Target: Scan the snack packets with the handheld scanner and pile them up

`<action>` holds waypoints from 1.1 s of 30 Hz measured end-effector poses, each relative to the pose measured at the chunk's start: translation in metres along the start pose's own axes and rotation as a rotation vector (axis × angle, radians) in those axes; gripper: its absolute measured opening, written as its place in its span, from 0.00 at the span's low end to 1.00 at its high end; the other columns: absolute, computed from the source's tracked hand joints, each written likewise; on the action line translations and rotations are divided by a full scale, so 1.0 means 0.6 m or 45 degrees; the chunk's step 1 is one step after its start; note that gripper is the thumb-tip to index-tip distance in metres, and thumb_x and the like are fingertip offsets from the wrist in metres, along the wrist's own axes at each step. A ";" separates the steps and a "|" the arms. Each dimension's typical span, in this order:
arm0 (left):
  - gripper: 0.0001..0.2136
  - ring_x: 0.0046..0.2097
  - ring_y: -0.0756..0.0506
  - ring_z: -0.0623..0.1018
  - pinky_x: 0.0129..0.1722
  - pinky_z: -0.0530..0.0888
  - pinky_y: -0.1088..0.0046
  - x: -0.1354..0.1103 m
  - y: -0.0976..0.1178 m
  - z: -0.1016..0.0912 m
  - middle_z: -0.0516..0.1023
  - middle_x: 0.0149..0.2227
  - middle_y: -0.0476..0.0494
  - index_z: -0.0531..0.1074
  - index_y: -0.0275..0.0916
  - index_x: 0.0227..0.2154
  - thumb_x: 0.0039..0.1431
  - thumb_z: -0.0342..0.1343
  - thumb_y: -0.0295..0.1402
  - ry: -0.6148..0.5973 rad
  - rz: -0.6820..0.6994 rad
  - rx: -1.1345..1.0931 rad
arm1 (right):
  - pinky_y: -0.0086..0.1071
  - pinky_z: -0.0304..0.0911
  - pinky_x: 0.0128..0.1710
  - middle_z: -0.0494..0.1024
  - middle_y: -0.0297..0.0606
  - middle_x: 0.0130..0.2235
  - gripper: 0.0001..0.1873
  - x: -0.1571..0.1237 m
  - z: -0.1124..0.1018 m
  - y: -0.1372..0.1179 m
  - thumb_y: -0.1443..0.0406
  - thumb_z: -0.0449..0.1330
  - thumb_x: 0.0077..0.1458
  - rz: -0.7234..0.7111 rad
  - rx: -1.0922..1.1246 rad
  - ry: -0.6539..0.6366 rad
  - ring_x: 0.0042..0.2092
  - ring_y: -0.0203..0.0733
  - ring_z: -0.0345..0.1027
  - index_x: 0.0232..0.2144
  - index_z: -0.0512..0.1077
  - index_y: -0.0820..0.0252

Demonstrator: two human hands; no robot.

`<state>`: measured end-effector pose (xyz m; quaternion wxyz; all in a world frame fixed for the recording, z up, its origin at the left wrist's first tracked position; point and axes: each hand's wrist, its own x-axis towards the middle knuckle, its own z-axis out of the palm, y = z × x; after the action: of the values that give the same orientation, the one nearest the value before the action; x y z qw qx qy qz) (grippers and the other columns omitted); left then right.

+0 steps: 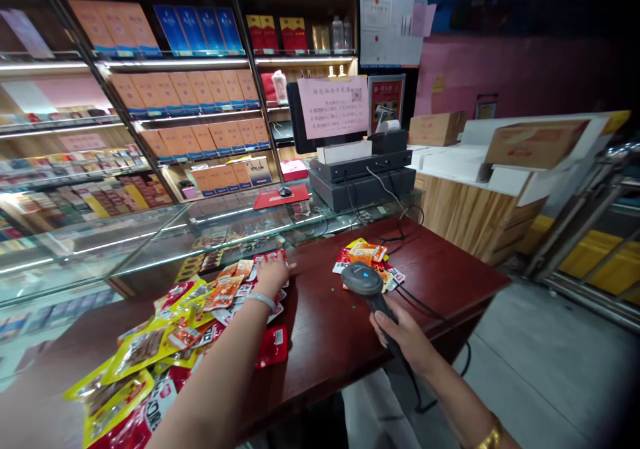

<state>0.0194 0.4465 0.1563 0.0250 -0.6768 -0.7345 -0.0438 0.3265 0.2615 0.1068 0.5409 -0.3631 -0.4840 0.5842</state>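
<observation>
My right hand (403, 332) grips the handle of a black barcode scanner (363, 279); its head, with a small blue light, is over a small pile of orange, red and yellow snack packets (367, 252). My left hand (273, 274) lies on the far end of a larger heap of snack packets (145, 349), fingers apart and thumb out to the side. Under its fingertips is a red packet (260, 257), partly hidden by the hand. A separate red packet (273, 347) rests on the dark red wooden table (315, 329) by the heap's right side.
The scanner's cable (467, 356) loops past the table's right edge. Behind the table stand a glass display counter (165, 236), a monitor (300, 119) with a pink notice and a black cash drawer (363, 186). Cardboard boxes (535, 144) sit at right; stocked shelves rise behind.
</observation>
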 end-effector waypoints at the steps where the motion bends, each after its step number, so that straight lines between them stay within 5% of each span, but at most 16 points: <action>1: 0.28 0.64 0.26 0.71 0.62 0.64 0.43 0.002 -0.007 0.002 0.75 0.59 0.20 0.71 0.33 0.60 0.65 0.56 0.48 -0.039 0.012 -0.009 | 0.29 0.51 0.24 0.63 0.25 0.25 0.28 0.002 0.003 -0.001 0.42 0.67 0.57 0.001 -0.007 -0.009 0.24 0.33 0.52 0.43 0.70 0.58; 5: 0.20 0.61 0.31 0.75 0.63 0.63 0.45 -0.010 -0.003 0.011 0.79 0.57 0.29 0.77 0.42 0.54 0.67 0.54 0.47 -0.140 0.151 -0.050 | 0.30 0.53 0.24 0.63 0.25 0.26 0.31 0.009 0.013 -0.006 0.42 0.66 0.56 0.010 -0.057 -0.032 0.24 0.34 0.53 0.48 0.70 0.59; 11: 0.17 0.56 0.38 0.79 0.56 0.70 0.65 -0.057 0.026 0.013 0.82 0.54 0.36 0.77 0.44 0.54 0.65 0.57 0.38 -0.138 0.340 -0.141 | 0.30 0.54 0.25 0.64 0.25 0.26 0.35 0.016 0.017 0.003 0.41 0.65 0.57 0.013 -0.097 -0.052 0.24 0.34 0.54 0.54 0.69 0.61; 15: 0.25 0.57 0.31 0.77 0.54 0.71 0.59 -0.075 0.040 0.006 0.78 0.54 0.25 0.74 0.33 0.54 0.59 0.63 0.44 -0.040 0.178 0.007 | 0.30 0.55 0.25 0.65 0.26 0.27 0.37 0.016 0.020 0.010 0.42 0.65 0.58 0.011 -0.084 -0.052 0.25 0.34 0.56 0.57 0.68 0.62; 19: 0.23 0.59 0.28 0.74 0.54 0.69 0.55 -0.086 0.049 0.001 0.78 0.54 0.26 0.75 0.35 0.48 0.58 0.63 0.48 -0.026 0.200 0.082 | 0.29 0.55 0.25 0.66 0.25 0.27 0.35 0.018 0.027 0.010 0.43 0.65 0.58 -0.004 -0.080 -0.050 0.24 0.34 0.55 0.56 0.69 0.62; 25: 0.21 0.50 0.35 0.81 0.44 0.70 0.66 -0.101 0.063 0.015 0.82 0.48 0.34 0.67 0.37 0.53 0.62 0.61 0.42 -0.076 0.126 -0.313 | 0.29 0.53 0.23 0.65 0.24 0.25 0.32 0.028 0.033 0.008 0.42 0.65 0.58 -0.023 -0.058 -0.044 0.23 0.33 0.55 0.51 0.70 0.60; 33: 0.19 0.45 0.39 0.82 0.41 0.69 0.69 -0.112 0.076 0.036 0.82 0.43 0.41 0.67 0.41 0.46 0.57 0.64 0.43 -0.114 0.138 -0.656 | 0.28 0.53 0.23 0.63 0.22 0.23 0.29 0.038 0.034 0.007 0.42 0.65 0.58 -0.048 -0.039 -0.039 0.21 0.32 0.53 0.47 0.70 0.59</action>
<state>0.0709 0.3855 0.1300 -0.1784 -0.7004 -0.6621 -0.1979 0.3023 0.2807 0.1104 0.5387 -0.3534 -0.5078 0.5719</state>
